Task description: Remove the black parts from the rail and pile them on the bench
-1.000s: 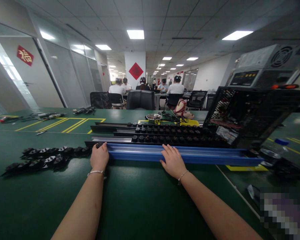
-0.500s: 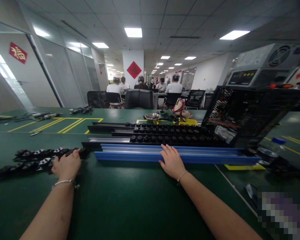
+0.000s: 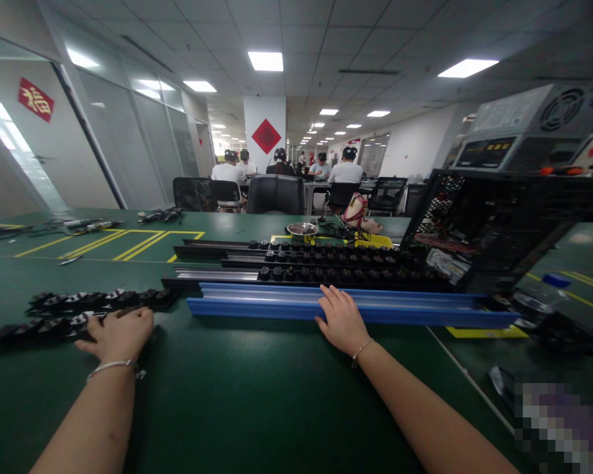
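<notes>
A long blue rail [image 3: 405, 308] lies across the green table [image 3: 257, 395] in front of me. My right hand [image 3: 342, 321] rests flat on the rail's near edge with its fingers stretched out. My left hand [image 3: 119, 334] reaches left onto the end of the nearer row of small black parts [image 3: 39, 327]; its fingers lie over them and I cannot see whether they grip any. A second row of black parts [image 3: 103, 299] lies just behind. Black rails [image 3: 326, 263] filled with black knobs lie beyond the blue rail.
An open black computer case [image 3: 494, 227] stands at the right with a grey power supply [image 3: 524, 128] on top. A metal bowl [image 3: 302, 229] sits behind the rails. Tools [image 3: 86, 226] lie at the far left. Several people sit at desks in the background.
My left hand left the blue rail's left end and moved left and nearer, onto the nearer row of black parts. My right hand stayed on the rail.
</notes>
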{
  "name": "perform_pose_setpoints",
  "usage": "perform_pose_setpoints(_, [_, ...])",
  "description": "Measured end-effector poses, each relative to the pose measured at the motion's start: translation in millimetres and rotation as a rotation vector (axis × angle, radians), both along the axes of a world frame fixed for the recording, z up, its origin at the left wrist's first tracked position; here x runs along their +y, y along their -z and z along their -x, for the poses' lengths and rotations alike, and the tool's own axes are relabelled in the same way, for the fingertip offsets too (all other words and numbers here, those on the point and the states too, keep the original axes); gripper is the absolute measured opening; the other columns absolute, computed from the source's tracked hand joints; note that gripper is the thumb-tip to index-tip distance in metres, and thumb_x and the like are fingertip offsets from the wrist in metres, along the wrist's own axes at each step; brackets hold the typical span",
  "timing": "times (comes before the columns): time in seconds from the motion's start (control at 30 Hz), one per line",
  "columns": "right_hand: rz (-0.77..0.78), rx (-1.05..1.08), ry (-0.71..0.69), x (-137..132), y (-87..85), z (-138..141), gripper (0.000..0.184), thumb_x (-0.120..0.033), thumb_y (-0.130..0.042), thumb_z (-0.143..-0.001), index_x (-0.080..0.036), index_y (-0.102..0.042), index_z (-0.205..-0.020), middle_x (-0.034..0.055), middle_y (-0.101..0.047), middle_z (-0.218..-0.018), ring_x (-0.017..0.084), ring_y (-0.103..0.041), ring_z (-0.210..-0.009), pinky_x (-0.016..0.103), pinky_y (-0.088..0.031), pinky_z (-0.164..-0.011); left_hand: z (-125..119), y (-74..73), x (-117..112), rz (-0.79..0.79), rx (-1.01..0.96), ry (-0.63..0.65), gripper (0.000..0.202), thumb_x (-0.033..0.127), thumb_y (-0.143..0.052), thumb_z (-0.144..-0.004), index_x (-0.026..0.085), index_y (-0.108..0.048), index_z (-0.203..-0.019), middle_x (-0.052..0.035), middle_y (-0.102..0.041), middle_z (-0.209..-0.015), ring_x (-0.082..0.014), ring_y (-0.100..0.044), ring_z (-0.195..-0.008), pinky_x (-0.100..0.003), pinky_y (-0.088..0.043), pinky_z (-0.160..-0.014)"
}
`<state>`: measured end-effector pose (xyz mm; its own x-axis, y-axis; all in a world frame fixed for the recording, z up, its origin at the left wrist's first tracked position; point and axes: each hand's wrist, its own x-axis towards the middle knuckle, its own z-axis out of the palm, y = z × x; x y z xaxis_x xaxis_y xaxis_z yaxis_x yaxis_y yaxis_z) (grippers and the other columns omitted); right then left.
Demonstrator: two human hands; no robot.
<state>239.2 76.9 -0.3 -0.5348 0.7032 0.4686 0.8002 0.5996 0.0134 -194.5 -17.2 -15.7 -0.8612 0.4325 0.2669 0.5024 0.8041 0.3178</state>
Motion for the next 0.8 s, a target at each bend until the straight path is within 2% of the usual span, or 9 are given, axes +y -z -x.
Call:
perform_pose_setpoints(0.13, [-0.001,-0.002,0.005,0.3,0.4,0.3,0.026,-0.028,-0.055,-0.077,-0.018,-0.058,-0.102,0.0108,-0.045,-0.136,0.027,-0.036,-0.128,0.045,-0.029,-0.103,-6.8,-2.5,-0.5,0.013,-0.050,-0.021,0.038,0.045,-0.037,-0.081,0.031,-0.066,-0.100,-0.0006,-0.039,-0.141,-0.0341,-0.014,-0.135,-0.062,-0.016,-0.102])
perform_pose_setpoints(0.27, [0.005,-0.008,0.009,0.2,-0.5,-0.1,0.027,-0.027,-0.055,-0.077,-0.018,-0.058,-0.102,0.0109,-0.045,-0.136,0.027,-0.035,-0.128,0.044,-0.030,-0.103,-34.5,-18.1,3.8,-0.145,0.102,0.068,0.035,0.039,-0.039,-0.083,0.026,-0.066,-0.100,-0.0024,-0.035,-0.143,-0.0338,-0.015,-0.134,-0.059,-0.017,-0.104])
perform_pose_setpoints(0.33, [0.007,-0.004,0.011,-0.2,-0.5,-0.1,0.028,-0.027,-0.056,-0.077,-0.018,-0.058,-0.103,0.0114,-0.045,-0.137,0.027,-0.035,-0.128,0.045,-0.030,-0.102,-60.9,-26.9,9.6,-0.208,0.251,0.198,0.036,0.035,-0.040,-0.083,0.021,-0.063,-0.108,-0.0063,-0.039,-0.141,-0.0303,-0.019,-0.134,-0.053,-0.022,-0.105])
perform_pose_setpoints(0.43, [0.008,0.001,0.005,-2.0,0.2,0.6,0.028,-0.029,-0.055,-0.077,-0.018,-0.058,-0.103,0.0119,-0.045,-0.137,0.027,-0.035,-0.128,0.044,-0.030,-0.102,-111.4,-33.7,22.5,-0.200,0.410,0.491,0.041,0.033,-0.035,-0.087,0.017,-0.058,-0.116,-0.0082,-0.040,-0.141,-0.0258,-0.017,-0.136,-0.045,-0.020,-0.109])
perform_pose_setpoints(0.5, [0.005,0.007,-0.012,-2.9,-0.3,-0.2,0.029,-0.033,-0.053,-0.080,-0.018,-0.059,-0.104,0.0115,-0.046,-0.136,0.027,-0.036,-0.127,0.044,-0.030,-0.102,-144.1,-31.9,31.6,-0.157,0.448,0.691,0.044,0.034,-0.034,-0.088,0.019,-0.052,-0.125,-0.0063,-0.036,-0.144,-0.0242,-0.014,-0.138,-0.044,-0.018,-0.110])
perform_pose_setpoints(0.57, [0.000,0.027,-0.043,-1.1,-3.3,-5.6,0.029,-0.037,-0.047,-0.084,-0.019,-0.059,-0.104,0.0097,-0.050,-0.132,0.024,-0.040,-0.125,0.041,-0.032,-0.100,-168.6,-26.3,38.8,-0.094,0.406,0.829,0.048,0.037,-0.034,-0.088,0.021,-0.044,-0.132,-0.0063,-0.034,-0.146,-0.0248,-0.015,-0.138,-0.045,-0.021,-0.109])
perform_pose_setpoints(0.67, [-0.070,0.116,-0.032,11.7,-13.8,-30.7,0.028,-0.033,-0.038,-0.088,-0.020,-0.059,-0.102,0.0070,-0.061,-0.118,0.019,-0.050,-0.113,0.036,-0.033,-0.099,-184.9,-16.4,44.2,0.000,0.349,0.951,0.049,0.043,-0.033,-0.089,0.026,-0.042,-0.134,-0.0049,-0.037,-0.144,-0.0246,-0.024,-0.135,-0.047,-0.018,-0.109])
perform_pose_setpoints(0.73, [-0.202,0.224,0.112,27.1,-21.5,-62.4,0.027,-0.031,-0.040,-0.086,-0.018,-0.058,-0.100,0.0093,-0.060,-0.116,0.021,-0.050,-0.112,0.037,-0.032,-0.098,-185.5,-12.5,45.0,0.014,0.332,0.977,0.047,0.045,-0.031,-0.089,0.029,-0.045,-0.131,-0.0036,-0.040,-0.142,-0.0237,-0.029,-0.133,-0.047,-0.017,-0.109])
perform_pose_setpoints(0.8, [-0.329,0.342,0.351,44.6,-24.6,-104.5,0.029,-0.031,-0.043,-0.082,-0.015,-0.056,-0.102,0.0144,-0.056,-0.118,0.026,-0.046,-0.114,0.040,-0.033,-0.095,-183.2,-11.9,45.1,0.011,0.321,0.984,0.046,0.046,-0.030,-0.089,0.030,-0.048,-0.128,-0.0032,-0.040,-0.142,-0.0235,-0.032,-0.131,-0.047,-0.019,-0.108])
